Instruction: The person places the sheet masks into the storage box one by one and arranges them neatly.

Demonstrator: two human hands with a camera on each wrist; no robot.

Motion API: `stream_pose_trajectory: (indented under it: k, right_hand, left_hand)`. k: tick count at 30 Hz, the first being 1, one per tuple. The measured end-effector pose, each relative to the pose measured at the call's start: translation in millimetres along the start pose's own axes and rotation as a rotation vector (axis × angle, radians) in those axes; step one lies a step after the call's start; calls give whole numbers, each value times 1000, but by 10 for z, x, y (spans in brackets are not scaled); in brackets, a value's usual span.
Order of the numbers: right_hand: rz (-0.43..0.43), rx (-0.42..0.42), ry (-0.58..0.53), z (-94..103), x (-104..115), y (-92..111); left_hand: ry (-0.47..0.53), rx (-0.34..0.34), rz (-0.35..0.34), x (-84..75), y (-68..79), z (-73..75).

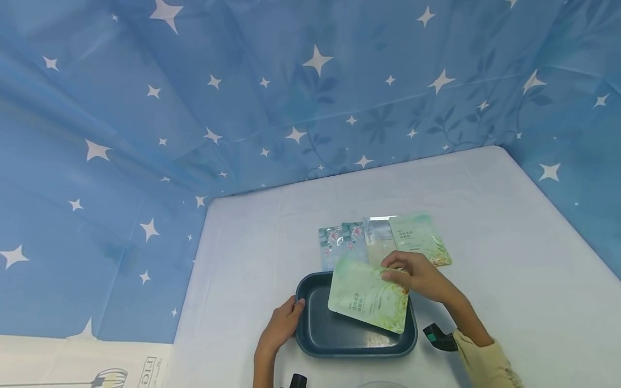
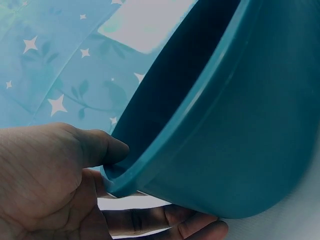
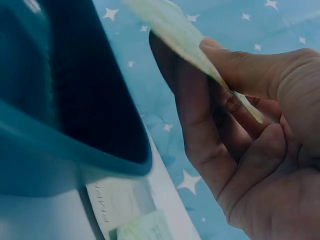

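Note:
In the head view, a dark blue plastic basin (image 1: 325, 328) rests on the white table. My left hand (image 1: 283, 323) grips its left rim. The left wrist view shows the thumb (image 2: 107, 147) over the inner edge and the fingers (image 2: 145, 220) against the outside, below the rim. My right hand (image 1: 421, 277) pinches a pale green flat sachet (image 1: 366, 296) by its upper right part, between thumb and fingers. This sachet is tilted over the basin and covers part of its inside. The right wrist view shows it edge-on, above and beside the basin wall (image 3: 75, 165).
Behind the basin lie another green sachet (image 1: 422, 237), a silvery-beige packet (image 1: 379, 237) and blue floral packets (image 1: 332, 245), side by side. A pale round edge (image 1: 382, 385) shows at the bottom. A blue starred curtain (image 1: 271, 97) stands around the table (image 1: 242, 258).

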State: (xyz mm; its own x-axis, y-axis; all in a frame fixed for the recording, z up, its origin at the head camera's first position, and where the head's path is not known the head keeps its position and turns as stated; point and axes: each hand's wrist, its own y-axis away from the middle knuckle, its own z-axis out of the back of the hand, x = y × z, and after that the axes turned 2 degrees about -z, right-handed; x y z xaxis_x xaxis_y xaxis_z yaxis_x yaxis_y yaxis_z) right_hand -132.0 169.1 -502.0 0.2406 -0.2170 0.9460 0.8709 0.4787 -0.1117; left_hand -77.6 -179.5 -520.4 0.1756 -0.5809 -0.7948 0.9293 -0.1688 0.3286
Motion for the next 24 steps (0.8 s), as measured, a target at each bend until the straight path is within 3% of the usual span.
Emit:
stream_pose_trajectory:
  k: [6,13,24]
  right_hand:
    - [2,60,15,-148,33,-19]
    - [11,64,56,-277,24,-41]
    - [-18,130,184,-362,-2,-88]
  left_hand:
    - [-11,5,4,-12,1,9]
    - [-13,4,8,0,-2,-3]
    - [-18,-10,11,-5,-10,-10]
